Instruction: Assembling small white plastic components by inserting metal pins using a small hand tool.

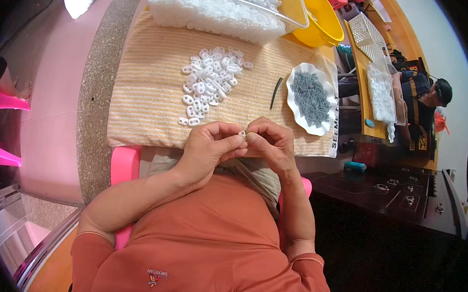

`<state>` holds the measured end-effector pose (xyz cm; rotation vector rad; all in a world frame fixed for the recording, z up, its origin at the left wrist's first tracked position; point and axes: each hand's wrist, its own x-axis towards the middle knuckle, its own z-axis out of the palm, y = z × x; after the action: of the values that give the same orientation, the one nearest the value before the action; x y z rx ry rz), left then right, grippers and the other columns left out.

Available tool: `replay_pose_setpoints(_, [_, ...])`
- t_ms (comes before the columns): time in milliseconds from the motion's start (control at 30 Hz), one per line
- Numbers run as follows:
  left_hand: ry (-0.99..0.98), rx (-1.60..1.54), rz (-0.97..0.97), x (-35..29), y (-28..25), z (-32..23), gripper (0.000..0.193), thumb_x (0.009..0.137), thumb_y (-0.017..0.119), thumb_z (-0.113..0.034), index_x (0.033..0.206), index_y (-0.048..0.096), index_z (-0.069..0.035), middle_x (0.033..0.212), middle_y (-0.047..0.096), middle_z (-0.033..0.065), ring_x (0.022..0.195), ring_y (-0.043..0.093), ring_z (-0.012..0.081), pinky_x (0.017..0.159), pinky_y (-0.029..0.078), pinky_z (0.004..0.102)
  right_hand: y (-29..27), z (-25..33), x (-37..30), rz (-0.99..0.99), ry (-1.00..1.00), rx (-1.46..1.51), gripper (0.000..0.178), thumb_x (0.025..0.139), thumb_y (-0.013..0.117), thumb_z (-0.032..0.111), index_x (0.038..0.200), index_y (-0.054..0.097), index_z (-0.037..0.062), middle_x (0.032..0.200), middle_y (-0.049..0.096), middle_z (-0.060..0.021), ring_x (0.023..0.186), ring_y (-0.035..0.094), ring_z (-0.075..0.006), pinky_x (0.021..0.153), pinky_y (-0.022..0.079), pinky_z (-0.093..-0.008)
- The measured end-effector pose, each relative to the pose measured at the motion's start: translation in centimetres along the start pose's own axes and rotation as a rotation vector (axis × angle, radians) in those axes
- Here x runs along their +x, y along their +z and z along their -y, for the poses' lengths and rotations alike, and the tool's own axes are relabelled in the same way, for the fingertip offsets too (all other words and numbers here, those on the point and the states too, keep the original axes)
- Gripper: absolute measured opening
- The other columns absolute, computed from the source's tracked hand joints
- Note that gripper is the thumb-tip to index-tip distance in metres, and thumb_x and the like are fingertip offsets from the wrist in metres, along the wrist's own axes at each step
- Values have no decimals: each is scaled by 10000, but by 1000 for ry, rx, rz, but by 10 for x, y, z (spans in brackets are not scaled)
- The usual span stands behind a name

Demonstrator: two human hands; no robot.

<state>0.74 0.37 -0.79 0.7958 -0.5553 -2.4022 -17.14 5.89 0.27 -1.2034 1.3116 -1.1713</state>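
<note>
Close to the table's front edge, my left hand pinches a small white plastic piece between thumb and forefinger. My right hand meets it there, its thumb and forefinger closed right beside the piece; whatever lies between those fingertips is too small to make out. Just beyond my hands spreads a loose pile of white oval two-holed pieces. To the right, a white dish with a wavy rim holds many tiny grey parts. Between pile and dish lies a thin black stick.
A striped tan towel covers the table. At its far side stand a clear bin full of white pieces and a yellow basin. On the right, another person sits at a table with a clear container. A pink stool stands left.
</note>
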Motion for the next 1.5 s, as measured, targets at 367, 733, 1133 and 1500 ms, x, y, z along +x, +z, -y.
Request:
replay_pose_setpoints(367, [5,5,-3,2,-1,2,162,871,661,-65,1015,615,-6,874,659,54,759,644,106,690,541,208,1,3,-1,14,88,44,101,913,585,56,895,618,-38,891,607,-49,814,551,-92,734,444,-225])
replay_pose_setpoints(733, [18,12,0,0,-1,2,162,875,653,-55,1019,619,11,888,661,64,762,648,108,706,549,208,-1,-1,1,55,64,-16,131,930,594,118,901,610,-9,842,605,-3,776,576,-57,684,491,-203])
replay_pose_setpoints(1133, [59,58,6,0,-3,7,166,881,634,-43,1035,607,11,921,665,91,797,666,151,758,575,270,9,11,-2,6,80,56,84,910,597,56,889,618,-23,826,629,-18,751,597,-68,677,507,-204])
replay_pose_setpoints(1500, [59,-6,20,2,-2,4,145,888,632,-53,1017,608,8,905,660,79,786,655,131,732,556,232,4,17,4,18,143,95,98,910,595,61,925,629,-29,847,649,-46,776,623,-98,674,527,-218])
